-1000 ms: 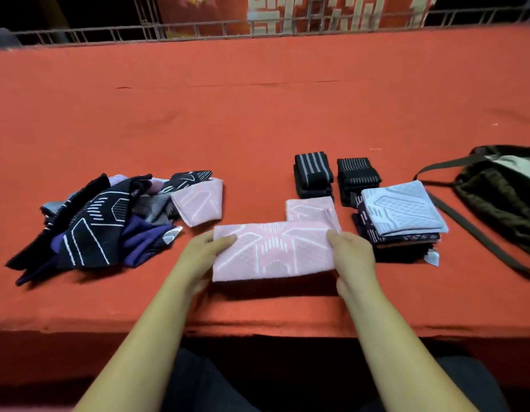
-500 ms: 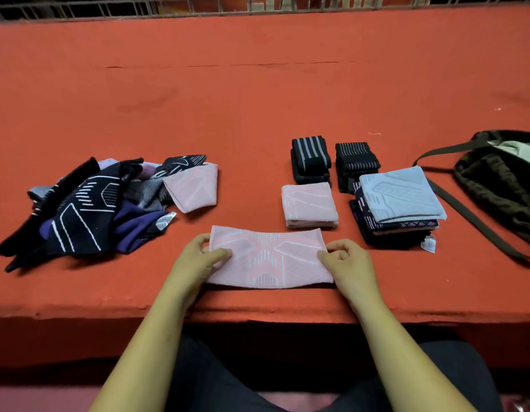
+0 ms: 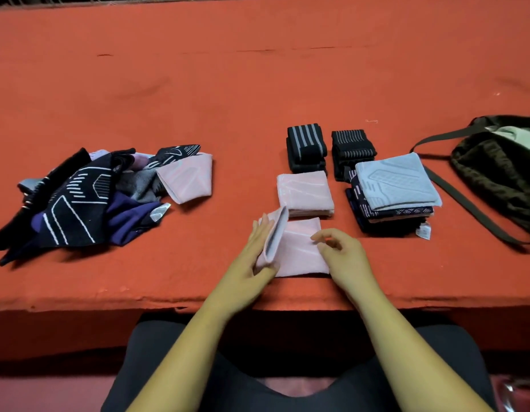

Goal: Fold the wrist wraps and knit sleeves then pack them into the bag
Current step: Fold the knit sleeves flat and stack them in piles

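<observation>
A pink knit sleeve (image 3: pixel 299 251) lies near the table's front edge, its left half lifted and standing upright. My left hand (image 3: pixel 255 257) holds that raised half, fingers straight behind it and thumb at its lower edge. My right hand (image 3: pixel 341 251) hovers over the sleeve's right end, fingers loosely curled, holding nothing. A folded pink sleeve (image 3: pixel 305 193) lies just behind. Two rolled black striped wrist wraps (image 3: pixel 307 150) (image 3: pixel 351 150) stand further back. A stack of folded sleeves (image 3: pixel 394 188), pale blue on top, sits to the right. The dark bag (image 3: pixel 501 173) lies at far right.
A loose pile of unfolded dark, purple and pink sleeves (image 3: pixel 88 197) lies at the left. The bag's strap (image 3: pixel 465 203) trails across the red table (image 3: pixel 258 84) toward the front. The table's front edge runs just below my hands.
The pink sleeve lay flat and stretched between both hands; now my left hand has lifted its left half over toward the right. My right hand has let go of the right end.
</observation>
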`<state>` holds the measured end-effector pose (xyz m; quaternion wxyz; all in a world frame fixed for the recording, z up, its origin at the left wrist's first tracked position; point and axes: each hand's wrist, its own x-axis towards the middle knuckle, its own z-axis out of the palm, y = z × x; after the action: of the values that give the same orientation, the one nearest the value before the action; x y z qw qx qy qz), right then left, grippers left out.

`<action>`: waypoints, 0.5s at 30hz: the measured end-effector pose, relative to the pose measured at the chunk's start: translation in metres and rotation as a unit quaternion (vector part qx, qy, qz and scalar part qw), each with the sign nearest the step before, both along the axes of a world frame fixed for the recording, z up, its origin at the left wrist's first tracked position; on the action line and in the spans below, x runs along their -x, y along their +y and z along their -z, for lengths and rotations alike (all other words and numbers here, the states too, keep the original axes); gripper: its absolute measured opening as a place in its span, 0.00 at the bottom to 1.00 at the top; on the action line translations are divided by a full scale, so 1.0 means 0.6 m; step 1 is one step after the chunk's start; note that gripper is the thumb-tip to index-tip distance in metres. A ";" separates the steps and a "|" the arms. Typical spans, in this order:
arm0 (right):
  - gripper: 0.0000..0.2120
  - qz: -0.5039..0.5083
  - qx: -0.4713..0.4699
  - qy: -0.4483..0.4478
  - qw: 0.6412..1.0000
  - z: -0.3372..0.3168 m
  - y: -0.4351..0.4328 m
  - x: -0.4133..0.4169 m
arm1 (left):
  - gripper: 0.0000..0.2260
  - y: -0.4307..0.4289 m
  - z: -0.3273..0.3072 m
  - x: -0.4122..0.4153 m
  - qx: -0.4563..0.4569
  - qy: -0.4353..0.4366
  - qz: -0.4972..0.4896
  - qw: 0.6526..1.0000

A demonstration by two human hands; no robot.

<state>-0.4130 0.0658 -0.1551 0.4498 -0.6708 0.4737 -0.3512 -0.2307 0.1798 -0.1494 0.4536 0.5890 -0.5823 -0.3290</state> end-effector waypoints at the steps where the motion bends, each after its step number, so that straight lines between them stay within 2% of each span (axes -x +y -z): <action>1: 0.12 -0.010 0.000 0.002 1.000 -0.005 0.001 0.001 | 0.34 -0.008 0.005 0.001 0.002 -0.026 0.009 1.000; 3: 0.10 -0.025 -0.013 -0.003 1.000 -0.012 0.001 0.002 | 0.36 -0.025 0.018 0.000 -0.005 -0.081 0.007 0.997; 6: 0.15 -0.035 -0.021 0.004 0.999 -0.014 0.003 0.000 | 0.38 -0.043 0.035 -0.002 -0.006 -0.181 0.004 0.983; 8: 0.15 -0.041 -0.011 0.027 0.999 -0.009 0.005 -0.002 | 0.39 -0.048 0.043 0.002 0.002 -0.230 -0.005 0.973; 11: 0.06 -0.033 -0.017 0.060 0.998 -0.001 0.004 -0.007 | 0.39 -0.046 0.047 0.011 0.018 -0.224 -0.039 0.974; 15: 0.10 0.028 -0.034 0.054 0.998 -0.001 -0.003 -0.010 | 0.36 -0.038 0.054 0.014 0.048 -0.249 -0.054 0.966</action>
<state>-0.4071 0.0640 -0.1544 0.4358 -0.6601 0.5274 -0.3103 -0.2393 0.1567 -0.1817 0.3393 0.6606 -0.6591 -0.1186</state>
